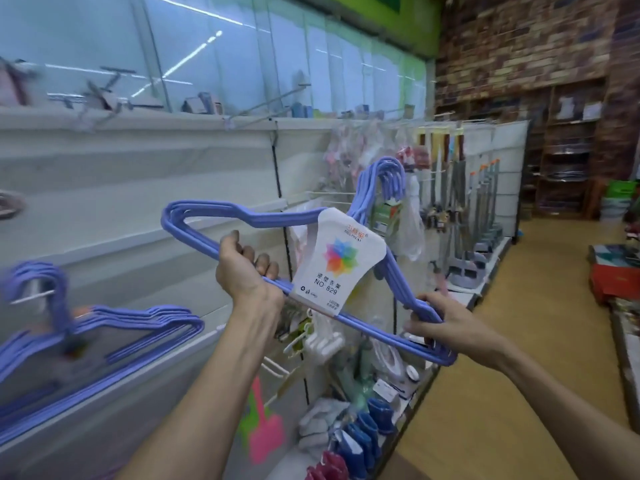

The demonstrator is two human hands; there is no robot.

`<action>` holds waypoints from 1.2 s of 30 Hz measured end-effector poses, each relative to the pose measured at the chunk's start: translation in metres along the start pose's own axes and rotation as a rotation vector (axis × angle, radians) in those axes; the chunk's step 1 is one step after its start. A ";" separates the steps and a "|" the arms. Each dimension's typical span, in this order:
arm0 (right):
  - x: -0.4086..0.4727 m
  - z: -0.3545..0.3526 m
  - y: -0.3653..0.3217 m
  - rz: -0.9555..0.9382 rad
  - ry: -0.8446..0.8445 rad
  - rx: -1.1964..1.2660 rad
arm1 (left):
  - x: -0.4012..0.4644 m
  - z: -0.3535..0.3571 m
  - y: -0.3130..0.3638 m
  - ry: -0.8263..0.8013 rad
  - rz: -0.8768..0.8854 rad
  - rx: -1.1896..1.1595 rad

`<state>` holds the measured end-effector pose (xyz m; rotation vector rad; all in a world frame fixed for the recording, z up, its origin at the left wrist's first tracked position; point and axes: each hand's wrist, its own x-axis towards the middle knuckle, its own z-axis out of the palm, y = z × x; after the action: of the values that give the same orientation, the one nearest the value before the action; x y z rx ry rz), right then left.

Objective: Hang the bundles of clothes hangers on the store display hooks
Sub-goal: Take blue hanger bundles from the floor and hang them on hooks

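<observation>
held bundle: a bundle of periwinkle-blue plastic-coated clothes hangers [367, 271] banded by a white paper label with a rainbow flower, held up in the air in front of the white slatted display wall [121, 188], touching no hook.
long axis: the bottom bars run from upper left down to lower right, so the bundle sits tilted, not level.
pointing: the hanger hooks [388, 178] stick up and to the right, toward the far end of the aisle, their open side curling down.
left hand [242, 268]: fingers curled round the bottom bars, left of the label.
right hand [443, 323]: grips the lower right corner of the bundle; the two hands are well apart, one on each side of the label.
hung bundle: another blue hanger bundle [97, 337] hangs on a white wire display hook [31, 296] at lower left, blurred.
empty hooks: long metal prongs [277, 98] jut from the top rail above.
risk, aim: tilted like this, only some of the hooks may catch a prong, leaving the bundle skewed or slipping off.
risk, snag: the far corner sits close to packaged goods [408, 230] on neighbouring pegs and could knock them.
risk, label: a twist between the hands could tear the paper band and loosen the hangers.
</observation>
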<state>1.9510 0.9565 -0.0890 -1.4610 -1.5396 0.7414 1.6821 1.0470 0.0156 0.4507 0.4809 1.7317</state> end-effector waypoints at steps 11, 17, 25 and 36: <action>0.041 0.060 -0.068 -0.025 -0.480 0.383 | -0.041 -0.065 0.063 0.114 0.184 0.081; 0.051 0.119 -0.107 -0.105 -0.655 0.532 | -0.060 -0.110 0.097 0.092 0.230 0.068; 0.041 0.171 -0.156 -0.168 -0.656 0.564 | -0.075 -0.138 0.139 0.038 0.295 0.042; 0.037 0.193 -0.182 -0.251 -0.521 0.680 | -0.068 -0.133 0.175 -0.022 0.345 0.153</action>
<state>1.6978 0.9951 -0.0106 -0.5821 -1.5718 1.3924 1.4809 0.9367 -0.0039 0.6939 0.5459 2.0257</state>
